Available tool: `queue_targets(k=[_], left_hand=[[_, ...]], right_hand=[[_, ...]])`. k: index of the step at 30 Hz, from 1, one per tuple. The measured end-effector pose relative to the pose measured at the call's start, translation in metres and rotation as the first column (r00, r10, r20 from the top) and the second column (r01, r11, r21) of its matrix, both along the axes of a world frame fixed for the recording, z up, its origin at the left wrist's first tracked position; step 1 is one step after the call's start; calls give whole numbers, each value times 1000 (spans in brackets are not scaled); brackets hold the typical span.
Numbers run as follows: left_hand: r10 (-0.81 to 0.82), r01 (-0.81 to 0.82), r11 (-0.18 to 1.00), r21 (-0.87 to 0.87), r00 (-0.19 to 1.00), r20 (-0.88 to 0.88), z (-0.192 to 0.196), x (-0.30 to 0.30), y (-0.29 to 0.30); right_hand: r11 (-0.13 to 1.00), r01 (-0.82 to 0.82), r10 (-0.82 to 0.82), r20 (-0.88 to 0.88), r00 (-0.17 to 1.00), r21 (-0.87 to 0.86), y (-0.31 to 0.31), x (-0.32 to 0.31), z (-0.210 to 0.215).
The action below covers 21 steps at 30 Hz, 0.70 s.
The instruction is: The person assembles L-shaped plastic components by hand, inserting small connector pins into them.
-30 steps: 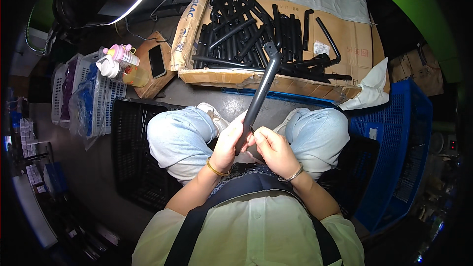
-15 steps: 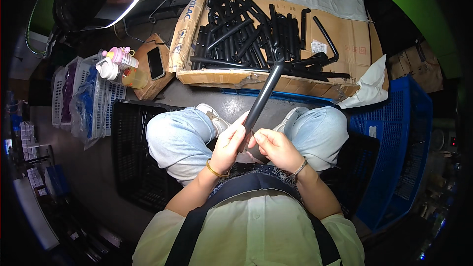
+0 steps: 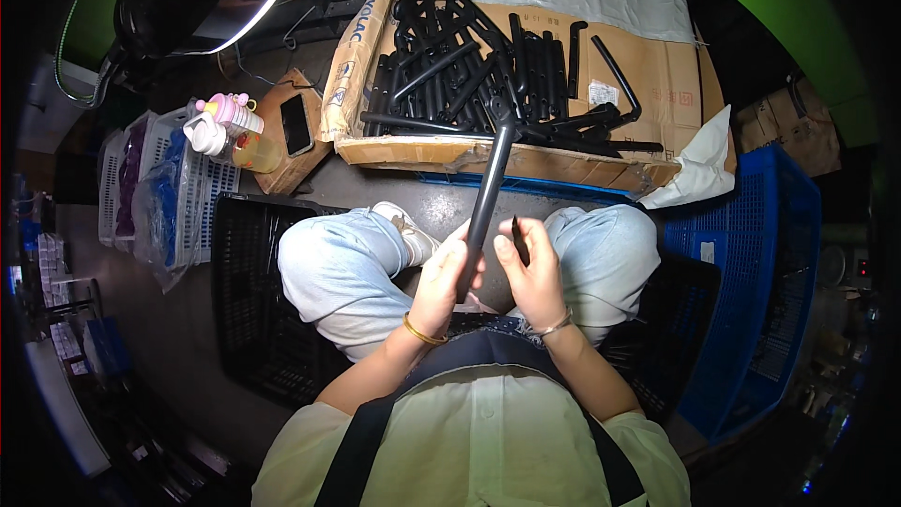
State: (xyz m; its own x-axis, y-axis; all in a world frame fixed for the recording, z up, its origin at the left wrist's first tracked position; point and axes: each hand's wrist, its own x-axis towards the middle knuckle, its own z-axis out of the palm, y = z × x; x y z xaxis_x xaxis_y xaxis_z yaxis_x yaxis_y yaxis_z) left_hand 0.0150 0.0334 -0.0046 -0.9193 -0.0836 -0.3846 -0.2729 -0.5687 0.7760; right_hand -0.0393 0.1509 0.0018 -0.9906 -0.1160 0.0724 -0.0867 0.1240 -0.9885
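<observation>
A black tube [image 3: 489, 190] with a joint at its far end slants up and away between my knees. My left hand [image 3: 437, 284] is wrapped round its near end. My right hand [image 3: 537, 284] is a little to the right, apart from the tube. Between its thumb and fingers is a thin dark pointed tool [image 3: 520, 242], tip up; its exact kind I cannot make out. The tube's far joint overlaps the front edge of a cardboard box [image 3: 413, 152], in which a pile of similar black tubes [image 3: 441, 75] lies.
Left of the box, a wooden stand [image 3: 298, 169] carries a phone [image 3: 297, 124] and a drink bottle [image 3: 255, 152]. White crates [image 3: 195, 207] stand farther left. A black crate [image 3: 253, 300] is by my left knee, a blue crate [image 3: 751, 291] at the right. A lamp [image 3: 188, 0] hangs upper left.
My right hand has come away from the tube's near end and turned upward, showing the pointed tool. The tube's far end has swung slightly left, still in my left hand.
</observation>
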Motion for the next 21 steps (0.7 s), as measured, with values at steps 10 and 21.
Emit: queue_targets(k=[10, 21], left_hand=[[-168, 175, 960, 218, 984, -53, 6, -11, -6], [39, -44, 967, 251, 999, 23, -3, -13, -6]], right_hand=[[924, -175, 314, 413, 855, -340, 5, -8, 15], [875, -484, 446, 395, 803, -4, 26, 32, 31]])
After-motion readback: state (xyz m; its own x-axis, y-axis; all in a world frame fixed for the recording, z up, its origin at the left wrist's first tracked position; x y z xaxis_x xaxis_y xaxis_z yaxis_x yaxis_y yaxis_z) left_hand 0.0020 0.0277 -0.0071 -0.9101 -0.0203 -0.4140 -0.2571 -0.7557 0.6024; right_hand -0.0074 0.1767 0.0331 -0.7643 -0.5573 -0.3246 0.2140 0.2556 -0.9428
